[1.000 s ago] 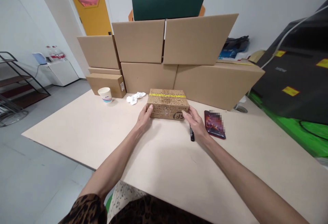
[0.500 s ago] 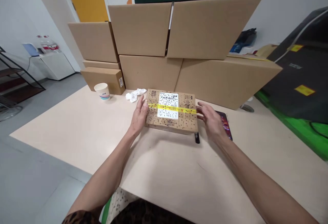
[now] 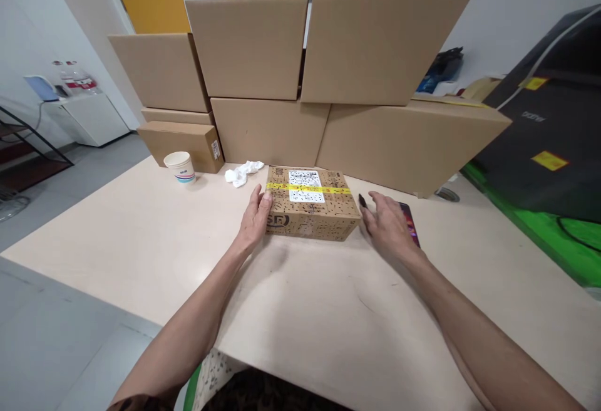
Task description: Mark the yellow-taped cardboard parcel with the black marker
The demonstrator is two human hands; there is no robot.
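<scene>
Parcel: half a second on, it has turned on the table; its near side now shows, with the dark logo at the left end. White label and yellow tape face up, so it looks settled on its base.
Left hand: the left hand lies against the parcel's left end, fingers straight and together, not wrapped around it.
Right hand: the right hand has come away from the right end; its fingers are half bent, just beside that end, over the dark pen. I cannot tell whether they grip it.
Placement: the parcel sits between both hands, in front of the big cartons.
Around: phone partly hidden beyond the right wrist; crumpled tissue and paper cup to the far left.
</scene>
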